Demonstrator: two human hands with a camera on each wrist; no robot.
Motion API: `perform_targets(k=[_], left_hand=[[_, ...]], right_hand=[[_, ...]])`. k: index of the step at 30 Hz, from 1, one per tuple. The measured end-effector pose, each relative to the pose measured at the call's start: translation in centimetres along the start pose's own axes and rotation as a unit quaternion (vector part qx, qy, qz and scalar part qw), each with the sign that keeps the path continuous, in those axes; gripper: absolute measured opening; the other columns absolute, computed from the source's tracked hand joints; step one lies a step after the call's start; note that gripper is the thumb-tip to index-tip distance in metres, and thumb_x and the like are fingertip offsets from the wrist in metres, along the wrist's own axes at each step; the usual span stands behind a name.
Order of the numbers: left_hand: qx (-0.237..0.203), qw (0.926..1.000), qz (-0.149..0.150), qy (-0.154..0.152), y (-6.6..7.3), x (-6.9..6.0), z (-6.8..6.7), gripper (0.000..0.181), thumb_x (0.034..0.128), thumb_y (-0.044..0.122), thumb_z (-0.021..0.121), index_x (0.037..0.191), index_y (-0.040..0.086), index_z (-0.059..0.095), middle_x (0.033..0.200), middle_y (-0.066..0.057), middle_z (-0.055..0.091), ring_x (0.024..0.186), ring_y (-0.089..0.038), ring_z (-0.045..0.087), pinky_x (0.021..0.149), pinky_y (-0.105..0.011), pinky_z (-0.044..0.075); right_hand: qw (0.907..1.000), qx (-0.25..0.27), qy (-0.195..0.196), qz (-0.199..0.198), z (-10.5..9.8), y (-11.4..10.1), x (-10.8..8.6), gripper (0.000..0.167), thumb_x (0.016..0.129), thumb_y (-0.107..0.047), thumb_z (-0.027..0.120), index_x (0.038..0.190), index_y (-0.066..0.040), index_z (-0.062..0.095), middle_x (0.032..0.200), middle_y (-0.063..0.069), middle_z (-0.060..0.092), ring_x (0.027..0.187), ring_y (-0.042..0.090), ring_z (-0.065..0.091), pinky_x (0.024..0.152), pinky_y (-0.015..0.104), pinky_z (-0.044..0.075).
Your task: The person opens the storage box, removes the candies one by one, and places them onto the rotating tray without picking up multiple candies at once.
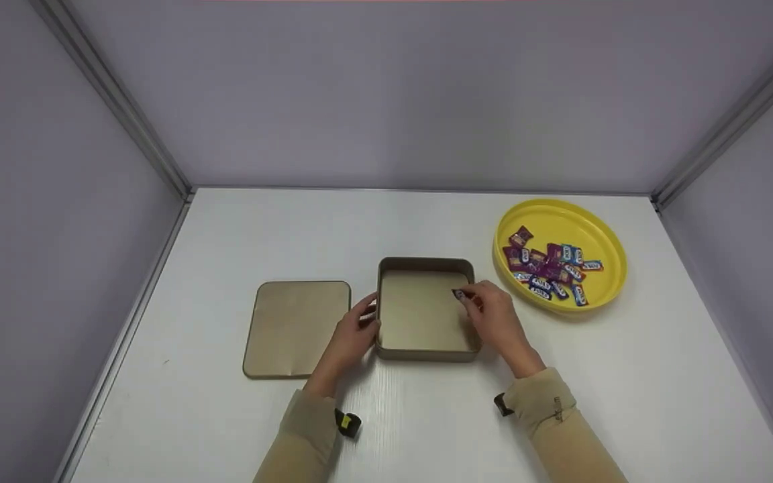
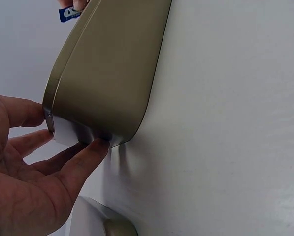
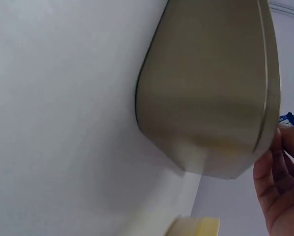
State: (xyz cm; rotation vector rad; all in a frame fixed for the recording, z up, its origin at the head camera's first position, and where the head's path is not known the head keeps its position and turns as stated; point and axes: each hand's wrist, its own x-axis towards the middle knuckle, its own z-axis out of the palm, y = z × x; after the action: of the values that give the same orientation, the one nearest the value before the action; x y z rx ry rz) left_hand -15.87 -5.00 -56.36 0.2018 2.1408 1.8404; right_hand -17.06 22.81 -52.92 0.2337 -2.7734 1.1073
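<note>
A square gold-coloured tin point(image 1: 427, 355) stands uncovered on the white table, its bare bottom visible. My left hand point(image 1: 349, 339) touches the tin's left wall; in the left wrist view the extended fingers of that hand point(image 2: 33, 182) rest against its side and rim. Over the right part of the tin, my right hand point(image 1: 496, 318) pinches a small wrapped candy point(image 1: 457, 294) between thumb and fingertips. The candy's wrapper point(image 3: 288, 119) looks dark blue with white in the right wrist view. Part of the wrapper is hidden by the fingers.
The tin's flat lid point(image 1: 299, 329) lies to the left, close to the left hand. At the back right sits a round yellow tray point(image 1: 574, 225) with several purple and blue wrapped candies point(image 1: 551, 268). Pale walls point(image 1: 413, 100) enclose the table's back and sides.
</note>
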Motion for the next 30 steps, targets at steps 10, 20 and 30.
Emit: perform_targets(k=[10,20,30], left_hand=[[0.024,0.9996,-0.008,0.015,0.1,0.0,0.1,0.052,0.1022,0.006,0.048,0.152,0.008,0.035,0.145,-0.024,0.043,0.127,-0.037,0.049,0.092,-0.039,0.05],[0.032,0.9993,0.006,0.017,0.1,0.1,0.1,0.051,0.1017,0.005,0.047,0.151,0.005,0.036,0.143,-0.026,0.044,0.126,-0.039,0.049,0.094,-0.043,0.049],[0.012,0.9996,-0.025,0.008,0.1,0.2,0.2,0.053,0.1026,0.006,0.047,0.153,0.01,0.033,0.147,-0.021,0.041,0.13,-0.036,0.046,0.091,-0.039,0.05]], right_hand=[[0.9983,-0.004,0.055,0.017,-4.0,3.8,-0.8,0.013,0.095,0.0,0.061,0.106,0.002,0.068,0.099,0.012,0.063,0.082,0.022,0.062,0.07,0.036,0.052],[0.9904,-0.07,0.064,0.1,-9.1,8.7,-1.0,0.025,0.097,0.0,0.056,0.12,0.009,0.06,0.114,0.024,0.059,0.103,0.037,0.057,0.089,0.049,0.049],[0.9786,-0.15,0.027,0.139,-12.0,11.9,-0.7,0.029,0.096,0.002,0.051,0.121,0.017,0.056,0.126,0.034,0.045,0.119,0.05,0.045,0.1,0.059,0.037]])
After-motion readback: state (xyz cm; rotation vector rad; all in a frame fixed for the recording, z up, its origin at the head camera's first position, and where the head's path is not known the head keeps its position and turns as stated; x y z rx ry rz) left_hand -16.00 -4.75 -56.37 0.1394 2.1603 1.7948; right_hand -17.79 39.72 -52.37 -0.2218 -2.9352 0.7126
